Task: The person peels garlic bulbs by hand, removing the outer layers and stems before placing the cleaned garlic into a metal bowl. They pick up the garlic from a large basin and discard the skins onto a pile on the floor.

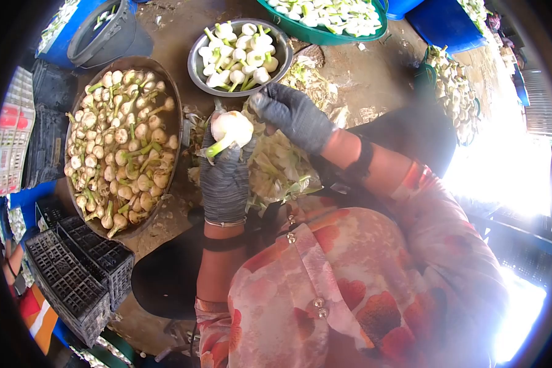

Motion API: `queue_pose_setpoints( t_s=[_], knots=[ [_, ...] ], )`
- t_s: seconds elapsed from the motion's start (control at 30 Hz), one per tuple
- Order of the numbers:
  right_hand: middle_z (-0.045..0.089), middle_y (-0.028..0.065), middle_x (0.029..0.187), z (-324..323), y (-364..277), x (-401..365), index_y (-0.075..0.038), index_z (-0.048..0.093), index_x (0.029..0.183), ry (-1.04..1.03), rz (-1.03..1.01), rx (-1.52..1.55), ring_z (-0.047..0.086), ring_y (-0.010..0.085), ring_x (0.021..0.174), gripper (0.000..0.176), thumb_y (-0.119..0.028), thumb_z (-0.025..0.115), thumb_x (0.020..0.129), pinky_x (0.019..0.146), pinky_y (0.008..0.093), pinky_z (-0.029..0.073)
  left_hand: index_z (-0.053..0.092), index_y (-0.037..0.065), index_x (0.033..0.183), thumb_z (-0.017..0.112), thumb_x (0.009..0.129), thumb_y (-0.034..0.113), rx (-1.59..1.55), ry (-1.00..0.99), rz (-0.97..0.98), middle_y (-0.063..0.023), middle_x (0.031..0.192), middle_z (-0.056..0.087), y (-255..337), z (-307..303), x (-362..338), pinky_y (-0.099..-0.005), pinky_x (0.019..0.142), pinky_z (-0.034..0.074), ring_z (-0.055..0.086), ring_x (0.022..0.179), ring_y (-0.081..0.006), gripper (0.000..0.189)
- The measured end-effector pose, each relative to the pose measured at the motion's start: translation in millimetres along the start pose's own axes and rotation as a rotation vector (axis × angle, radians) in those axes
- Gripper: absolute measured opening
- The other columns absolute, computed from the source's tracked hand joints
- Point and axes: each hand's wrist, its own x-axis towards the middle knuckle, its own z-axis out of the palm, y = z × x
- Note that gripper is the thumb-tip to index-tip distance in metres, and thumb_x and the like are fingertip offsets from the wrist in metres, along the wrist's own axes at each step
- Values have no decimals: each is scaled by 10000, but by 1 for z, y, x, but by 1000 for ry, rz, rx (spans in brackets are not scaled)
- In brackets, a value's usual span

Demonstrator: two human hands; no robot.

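My left hand (225, 184), in a grey glove, holds a white garlic bulb (232, 129) with a short green stem pointing down and left. My right hand (294, 116), in a dark grey glove, is curled closed just right of the bulb, slightly apart from it. Whatever its fingers may hold is hidden. Beyond both hands stands a metal bowl (192, 61) of peeled white garlic with green stems. To the left is a large brown tub (179, 116) full of unpeeled garlic bulbs. Loose garlic skins (282, 162) are heaped below and beside my hands.
A green basin (300, 34) of peeled garlic stands at the far side. A grey bucket (110, 46) is at the upper left. Black plastic crates (73, 276) sit at the lower left. More garlic (454, 89) lies at the right, near bright light.
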Motion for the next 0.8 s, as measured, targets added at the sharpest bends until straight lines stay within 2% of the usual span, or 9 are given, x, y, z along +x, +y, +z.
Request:
queue_pose_setpoints(
  t_s=[0.13,0.23,0.27,0.37,0.4,0.47,0.6,0.67,0.8],
  knots=[
    [627,20,855,9,-13,-14,-8,612,977,-12,-258,-285,559,89,797,250,-224,713,902,727,259,493,400,-6,1408,655,902,77,255,20,161,-97,1312,520,10,11,-2,-306,1003,443,525,1163,-171,573],
    [643,143,764,8,0,-7,-26,624,874,115,-338,-384,623,271,685,235,-238,723,850,657,355,512,385,-10,1414,654,908,92,160,-19,226,-94,1296,529,0,9,-1,-310,1012,433,522,1160,-167,583],
    [635,166,766,6,2,-2,-31,626,863,115,-245,-300,629,326,719,207,-211,721,825,665,386,513,379,-11,1417,651,910,96,99,-33,235,-93,1289,532,-5,4,1,-311,1015,431,523,1159,-167,585],
    [685,117,859,-15,6,14,-25,617,944,23,-92,-877,655,274,768,245,-267,623,907,737,357,515,365,-1,1429,640,922,108,314,-21,266,-91,1287,527,-11,-7,2,-320,1017,431,522,1158,-175,587],
    [688,166,888,-23,21,24,-41,630,971,-38,-41,-1023,657,361,835,321,-353,599,904,766,416,514,352,1,1443,633,930,125,241,-14,237,-95,1292,523,5,7,-3,-323,1014,436,523,1160,-180,599],
    [682,174,862,-31,52,19,-31,629,966,26,-205,-989,663,361,828,345,-370,599,906,766,425,515,335,-5,1453,632,929,127,16,-22,173,-102,1304,519,4,0,0,-332,1015,438,521,1166,-183,617],
    [684,143,842,-29,-6,10,-49,653,1053,-40,-103,-902,658,310,777,325,-328,659,888,749,389,520,303,-27,1467,623,912,65,701,7,379,-125,1329,508,22,-3,0,-349,1026,435,514,1187,-197,647],
    [683,124,830,-31,-14,11,-78,669,1105,-23,-146,-833,648,248,739,276,-230,694,876,719,350,519,298,-33,1468,616,889,15,579,-5,274,-143,1337,504,29,3,-1,-355,1030,430,518,1188,-209,662],
    [690,140,836,-18,-22,2,-95,687,968,-18,-447,-693,671,326,806,219,-294,656,883,717,408,533,287,-36,1474,605,848,-53,674,-13,345,-168,1349,499,25,2,3,-355,1031,428,539,1170,-226,702]
  ],
)
